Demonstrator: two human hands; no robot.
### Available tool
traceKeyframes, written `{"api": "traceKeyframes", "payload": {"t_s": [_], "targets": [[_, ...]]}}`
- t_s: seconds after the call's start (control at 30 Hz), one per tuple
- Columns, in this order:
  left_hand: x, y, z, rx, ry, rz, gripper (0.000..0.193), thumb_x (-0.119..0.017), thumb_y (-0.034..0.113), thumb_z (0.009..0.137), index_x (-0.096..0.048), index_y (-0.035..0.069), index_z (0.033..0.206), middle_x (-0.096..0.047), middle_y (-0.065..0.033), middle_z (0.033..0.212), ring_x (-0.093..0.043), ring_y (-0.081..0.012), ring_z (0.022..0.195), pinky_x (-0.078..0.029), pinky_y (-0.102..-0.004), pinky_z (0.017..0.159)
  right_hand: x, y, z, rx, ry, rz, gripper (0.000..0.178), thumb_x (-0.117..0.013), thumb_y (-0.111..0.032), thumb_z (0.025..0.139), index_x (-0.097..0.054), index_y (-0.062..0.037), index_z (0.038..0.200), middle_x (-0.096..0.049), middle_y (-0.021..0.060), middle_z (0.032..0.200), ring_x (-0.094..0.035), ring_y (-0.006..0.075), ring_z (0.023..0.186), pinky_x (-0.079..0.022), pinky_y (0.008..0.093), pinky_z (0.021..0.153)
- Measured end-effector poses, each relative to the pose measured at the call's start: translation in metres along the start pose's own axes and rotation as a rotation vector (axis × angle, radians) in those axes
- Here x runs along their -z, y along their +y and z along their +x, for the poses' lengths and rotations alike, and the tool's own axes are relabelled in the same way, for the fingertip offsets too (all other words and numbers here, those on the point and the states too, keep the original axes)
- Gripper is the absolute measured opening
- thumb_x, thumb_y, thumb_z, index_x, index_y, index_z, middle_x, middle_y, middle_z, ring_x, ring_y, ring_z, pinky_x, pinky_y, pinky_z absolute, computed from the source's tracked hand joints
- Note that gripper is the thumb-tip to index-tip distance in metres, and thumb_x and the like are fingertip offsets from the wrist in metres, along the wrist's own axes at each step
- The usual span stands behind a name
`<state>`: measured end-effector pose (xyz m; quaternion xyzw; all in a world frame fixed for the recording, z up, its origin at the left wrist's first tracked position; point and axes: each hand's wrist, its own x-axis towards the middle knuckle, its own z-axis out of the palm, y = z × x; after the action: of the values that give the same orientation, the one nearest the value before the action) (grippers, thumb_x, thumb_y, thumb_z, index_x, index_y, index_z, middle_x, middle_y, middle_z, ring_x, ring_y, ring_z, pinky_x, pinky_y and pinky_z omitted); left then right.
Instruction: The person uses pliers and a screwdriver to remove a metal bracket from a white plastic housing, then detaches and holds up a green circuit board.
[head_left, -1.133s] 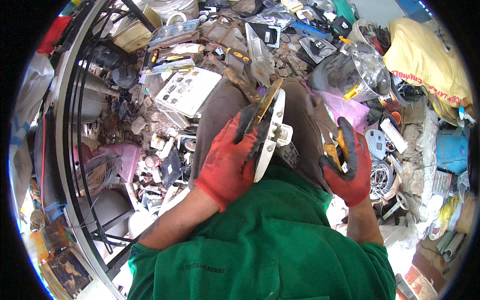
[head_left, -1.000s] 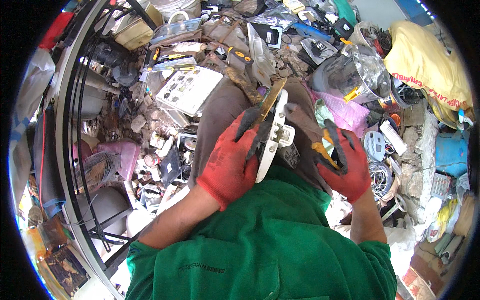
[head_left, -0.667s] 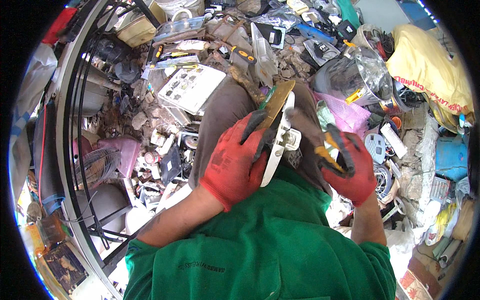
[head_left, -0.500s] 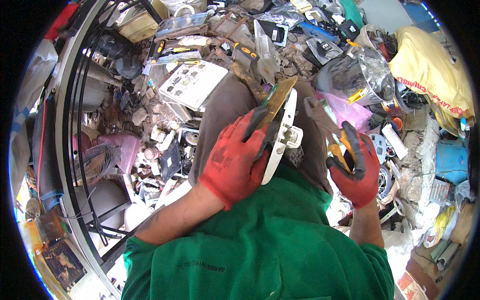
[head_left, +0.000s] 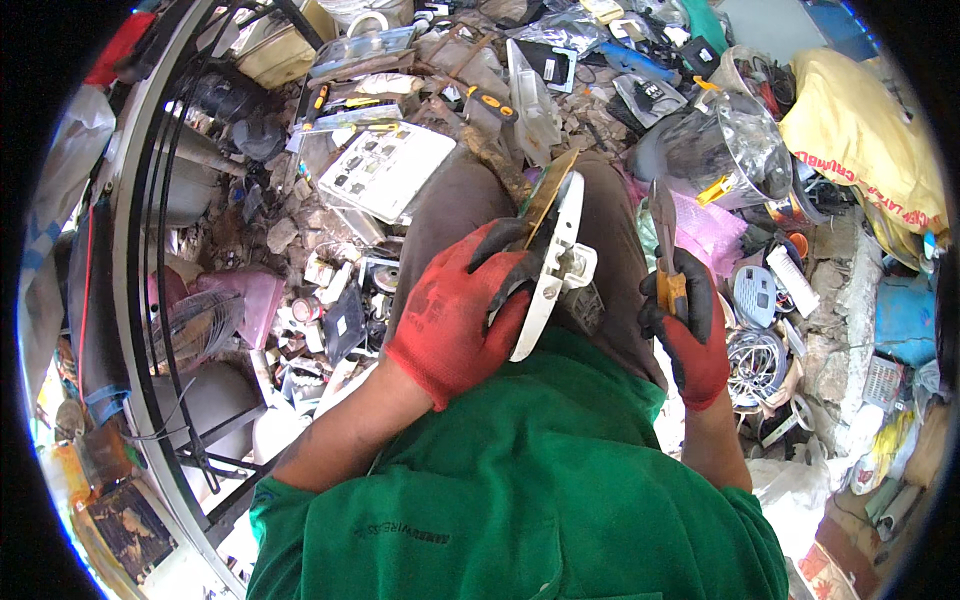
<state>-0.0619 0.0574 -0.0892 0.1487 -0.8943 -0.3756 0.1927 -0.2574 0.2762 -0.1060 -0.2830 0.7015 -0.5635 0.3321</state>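
Observation:
My left hand (head_left: 450, 305), in a red glove with dark fingertips, grips a white plastic housing (head_left: 556, 265) over my lap. A circuit board (head_left: 551, 197) stands tilted along the housing's left side, its edge by my fingers. Whether the board is still fastened to the housing, I cannot tell. A white bracket-like part (head_left: 578, 268) juts from the housing's right side. My right hand (head_left: 692, 335), gloved alike, is wrapped round the orange handles of a pair of pliers (head_left: 664, 235). Their dark jaws point up and away, apart from the housing.
A white panel (head_left: 385, 168) lies beyond my left knee. Clear bucket (head_left: 712, 150), pink bubble wrap (head_left: 700, 228) and yellow sack (head_left: 860, 130) are at the right. A black metal frame (head_left: 140, 290) runs down the left. Scrap and rubble cover the ground.
The pliers' handles have come together and the tool has turned from leaning left to nearly upright. My left hand has shifted slightly left and down with the housing and board.

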Motion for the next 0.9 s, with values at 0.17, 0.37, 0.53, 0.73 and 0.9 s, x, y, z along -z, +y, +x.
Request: {"api": "traceKeyframes", "payload": {"t_s": [0.17,0.37,0.53,0.73,0.9], "targets": [[-0.003,-0.009,-0.007,0.010,-0.004,-0.059,0.038,-0.067,0.006,0.082,-0.062,0.002,0.120,-0.056,-0.0266,0.130,-0.054,-0.0447,0.120,-0.044,-0.0457,0.103,-0.003,-0.023,-0.008,0.435,-0.048,-0.635,0.072,-0.072,-0.006,0.067,-0.050,0.0042,0.135,-0.058,0.0213,0.127,-0.061,0.0328,0.112,-0.049,0.0390,0.095],[0.007,-0.008,-0.009,0.011,-0.050,-0.085,0.042,-0.071,0.008,0.080,-0.063,0.002,0.121,-0.056,-0.0258,0.132,-0.054,-0.0428,0.123,-0.044,-0.0441,0.105,-0.011,-0.045,-0.027,0.543,-0.074,-0.739,0.068,-0.078,-0.006,0.067,-0.055,0.0030,0.130,-0.061,0.0228,0.117,-0.065,0.0363,0.098,-0.055,0.0407,0.082],[0.003,-0.009,-0.014,0.019,-0.002,-0.124,0.045,-0.074,0.007,0.077,-0.063,0.003,0.121,-0.056,-0.0250,0.132,-0.055,-0.0423,0.122,-0.046,-0.0438,0.104,-0.008,-0.051,-0.026,0.465,-0.109,-0.804,0.069,-0.080,-0.010,0.066,-0.056,0.0024,0.130,-0.060,0.0228,0.119,-0.064,0.0371,0.099,-0.055,0.0427,0.083],[-0.005,-0.013,-0.014,0.001,0.020,-0.207,0.042,-0.073,0.006,0.078,-0.065,0.005,0.120,-0.058,-0.0239,0.130,-0.056,-0.0408,0.121,-0.046,-0.0438,0.103,-0.007,-0.049,-0.034,0.466,-0.110,-0.780,0.071,-0.075,-0.006,0.067,-0.054,0.0008,0.134,-0.059,0.0229,0.124,-0.063,0.0366,0.107,-0.054,0.0412,0.089],[-0.009,-0.013,-0.017,0.001,0.059,-0.220,0.043,-0.073,0.005,0.078,-0.065,0.005,0.120,-0.059,-0.0232,0.128,-0.057,-0.0400,0.120,-0.047,-0.0436,0.101,-0.016,-0.057,-0.033,0.479,-0.034,-0.810,0.063,-0.081,-0.009,0.068,-0.059,0.0002,0.126,-0.060,0.0224,0.116,-0.065,0.0382,0.097,-0.055,0.0428,0.083]]}}
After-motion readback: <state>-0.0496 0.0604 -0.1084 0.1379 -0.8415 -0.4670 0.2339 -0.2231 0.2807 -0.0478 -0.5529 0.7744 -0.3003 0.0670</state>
